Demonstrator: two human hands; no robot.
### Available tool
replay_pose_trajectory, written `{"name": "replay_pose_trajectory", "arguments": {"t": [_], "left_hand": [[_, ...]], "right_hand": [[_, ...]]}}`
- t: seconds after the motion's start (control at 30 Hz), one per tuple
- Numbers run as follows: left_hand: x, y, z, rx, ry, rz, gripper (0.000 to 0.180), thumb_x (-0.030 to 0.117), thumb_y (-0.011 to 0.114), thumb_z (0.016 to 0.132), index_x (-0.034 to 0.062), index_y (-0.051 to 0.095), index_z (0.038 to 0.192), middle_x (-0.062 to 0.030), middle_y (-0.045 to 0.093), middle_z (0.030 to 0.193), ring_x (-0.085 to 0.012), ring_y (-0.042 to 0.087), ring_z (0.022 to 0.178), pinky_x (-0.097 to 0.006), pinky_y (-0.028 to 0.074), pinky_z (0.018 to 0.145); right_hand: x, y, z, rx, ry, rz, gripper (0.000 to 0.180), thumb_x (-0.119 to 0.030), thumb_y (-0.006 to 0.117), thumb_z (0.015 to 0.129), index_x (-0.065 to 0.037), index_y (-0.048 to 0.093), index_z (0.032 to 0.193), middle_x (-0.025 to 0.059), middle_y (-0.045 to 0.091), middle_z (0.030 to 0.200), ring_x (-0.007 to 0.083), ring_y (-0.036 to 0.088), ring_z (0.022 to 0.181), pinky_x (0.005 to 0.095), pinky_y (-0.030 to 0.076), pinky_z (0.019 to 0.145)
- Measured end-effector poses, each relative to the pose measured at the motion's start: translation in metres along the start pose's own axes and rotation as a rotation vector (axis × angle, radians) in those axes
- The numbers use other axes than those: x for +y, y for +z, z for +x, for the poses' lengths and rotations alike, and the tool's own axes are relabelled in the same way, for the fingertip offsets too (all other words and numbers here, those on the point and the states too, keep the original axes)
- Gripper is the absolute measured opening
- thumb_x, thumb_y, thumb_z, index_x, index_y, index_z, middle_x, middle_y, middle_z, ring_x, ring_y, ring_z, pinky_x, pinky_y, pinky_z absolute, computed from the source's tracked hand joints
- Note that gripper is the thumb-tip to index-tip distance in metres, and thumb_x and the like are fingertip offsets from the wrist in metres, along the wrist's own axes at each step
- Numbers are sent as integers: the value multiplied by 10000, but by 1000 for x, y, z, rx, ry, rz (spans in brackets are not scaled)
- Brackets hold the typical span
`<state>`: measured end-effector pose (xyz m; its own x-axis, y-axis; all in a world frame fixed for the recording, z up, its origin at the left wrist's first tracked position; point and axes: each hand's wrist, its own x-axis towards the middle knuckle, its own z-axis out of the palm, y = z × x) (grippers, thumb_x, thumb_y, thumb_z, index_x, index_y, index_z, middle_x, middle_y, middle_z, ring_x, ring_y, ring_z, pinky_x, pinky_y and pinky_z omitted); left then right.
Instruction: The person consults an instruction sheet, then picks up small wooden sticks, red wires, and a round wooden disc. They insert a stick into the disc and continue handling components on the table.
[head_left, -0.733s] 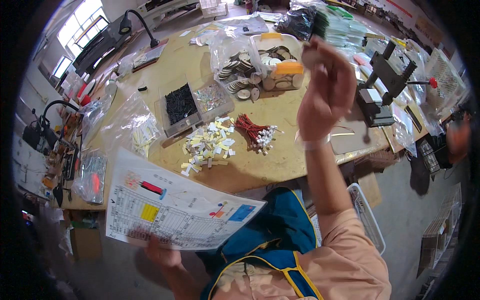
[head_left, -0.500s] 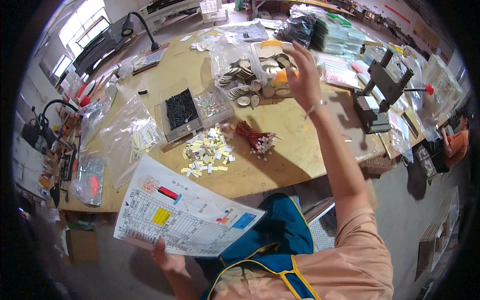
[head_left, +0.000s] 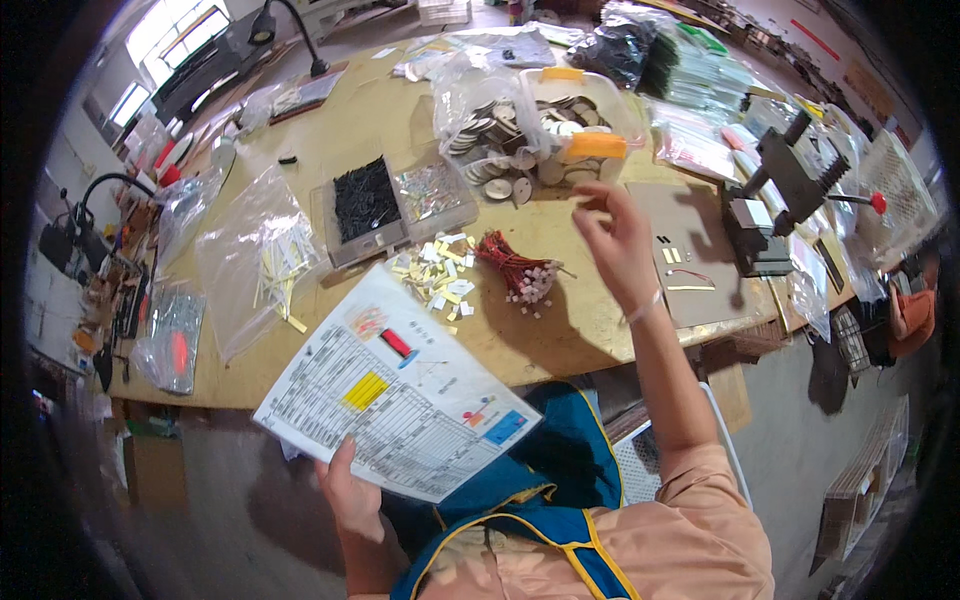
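Two hands in view. Left hand (head_left: 352, 497): fingers closed on one printed sheet (head_left: 400, 385), thumb on top at its lower edge; sheet tilted in front of the lap, upper part overlapping the bench (head_left: 350, 110) edge in view. Right hand (head_left: 622, 252): fingers bent, thumb parted from them, seemingly holding nothing; above the bench, between one red wire bundle (head_left: 508, 260) with white ends and one grey board (head_left: 690, 215). On the board, roughly two black bits, two short yellow strips, one longer strip, one red wire; too small to be sure. Also one pale-and-yellow label pile (head_left: 435, 275), one two-compartment parts box (head_left: 357, 258), one lever press (head_left: 790, 185).
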<state>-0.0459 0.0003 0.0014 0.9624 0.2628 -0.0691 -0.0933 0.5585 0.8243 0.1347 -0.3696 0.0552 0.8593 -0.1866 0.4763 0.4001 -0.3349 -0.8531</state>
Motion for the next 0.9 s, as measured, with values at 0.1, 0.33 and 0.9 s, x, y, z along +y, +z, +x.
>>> {"name": "replay_pose_trajectory", "arguments": {"t": [0.1,0.33,0.9], "left_hand": [[-8,2,5,-20,-59,48,558,-27,538,887,-59,409,1429,-189,536,1376,-291,538,1260,-418,418,1083],[-20,-1,8,-95,-180,178,473,-18,594,916,-51,475,1374,-159,601,1318,-241,590,1194,-372,454,1031],[-22,-26,5,-64,-133,151,556,-63,640,820,-46,488,1354,-170,625,1269,-259,616,1167,-398,478,1023]], "right_hand": [[-30,23,-58,-233,-75,20,433,-18,687,871,-19,579,1289,108,609,1265,188,627,1085,316,508,901],[-40,73,-148,-184,233,295,666,-11,703,856,-53,437,1465,155,603,1264,206,630,1038,323,516,887],[-37,82,-180,-177,-252,-76,519,156,615,799,-37,600,1281,158,630,1030,257,619,817,299,503,687]]}}
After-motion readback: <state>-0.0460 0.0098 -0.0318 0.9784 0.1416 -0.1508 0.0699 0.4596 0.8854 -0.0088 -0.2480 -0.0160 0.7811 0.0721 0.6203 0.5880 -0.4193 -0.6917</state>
